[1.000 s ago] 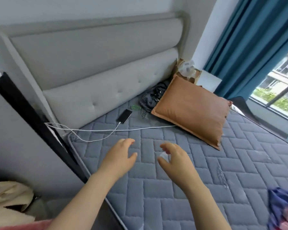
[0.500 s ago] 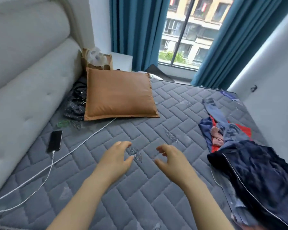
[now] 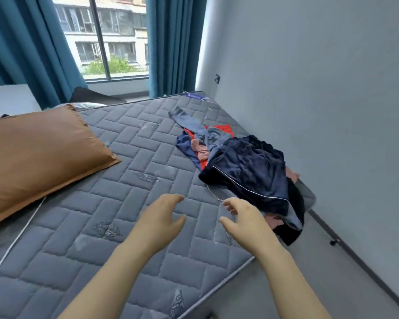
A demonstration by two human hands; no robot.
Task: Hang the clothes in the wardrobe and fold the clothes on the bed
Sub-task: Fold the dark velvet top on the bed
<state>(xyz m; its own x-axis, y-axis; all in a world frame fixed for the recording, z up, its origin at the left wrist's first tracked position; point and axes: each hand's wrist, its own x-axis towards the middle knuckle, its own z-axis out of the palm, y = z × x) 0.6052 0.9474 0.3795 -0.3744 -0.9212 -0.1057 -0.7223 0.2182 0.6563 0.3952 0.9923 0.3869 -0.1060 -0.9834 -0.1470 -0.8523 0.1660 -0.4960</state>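
A heap of clothes lies at the right edge of the grey quilted mattress (image 3: 129, 194). On top is a dark navy garment with white piping (image 3: 247, 171). Behind it lie a grey-blue garment (image 3: 194, 125), a red piece (image 3: 221, 129) and a pink piece (image 3: 199, 147). My left hand (image 3: 157, 224) hovers over the mattress with relaxed fingers and holds nothing. My right hand (image 3: 244, 222) hovers just in front of the navy garment, fingers loosely spread and empty.
An orange-brown pillow (image 3: 37, 155) lies at the left. A white cable (image 3: 14, 242) runs across the mattress near it. Teal curtains (image 3: 171, 42) frame a window beyond the bed. A grey wall (image 3: 320, 88) stands close on the right, with a narrow strip of floor (image 3: 332, 261).
The view has swung right from the headboard and phone to the clothes heap by the wall. Both hands stay raised, empty, now close to the navy garment.
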